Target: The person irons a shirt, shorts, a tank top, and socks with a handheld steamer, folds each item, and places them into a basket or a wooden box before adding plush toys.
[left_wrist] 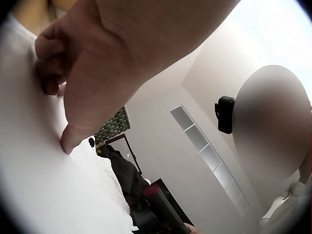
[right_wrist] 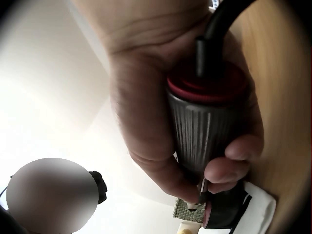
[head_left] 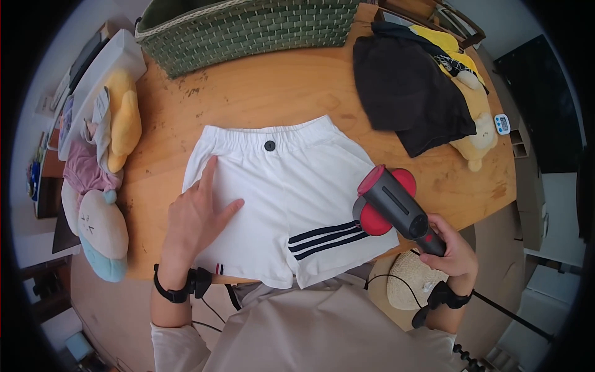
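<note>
White shorts (head_left: 260, 198) lie flat, waistband away from me, with a black button and dark stripes across one leg's hem. My left hand (head_left: 193, 217) rests on the leg at the left of the head view, index finger stretched toward the waistband and thumb spread to the side. In the left wrist view the thumb (left_wrist: 73, 136) touches the white cloth. My right hand (head_left: 455, 251) grips the handle of a grey-and-red handheld garment steamer (head_left: 396, 204). Its head overlaps the striped leg. The right wrist view shows fingers curled round the ribbed handle (right_wrist: 200, 131).
A green woven basket (head_left: 248, 37) stands at the table's back. Dark folded clothes (head_left: 409, 87) and a yellow plush toy (head_left: 477, 130) lie at right, near a small timer (head_left: 502, 124). Plush toys (head_left: 102, 229) line the left edge. A black cord (right_wrist: 219, 29) leaves the steamer's handle.
</note>
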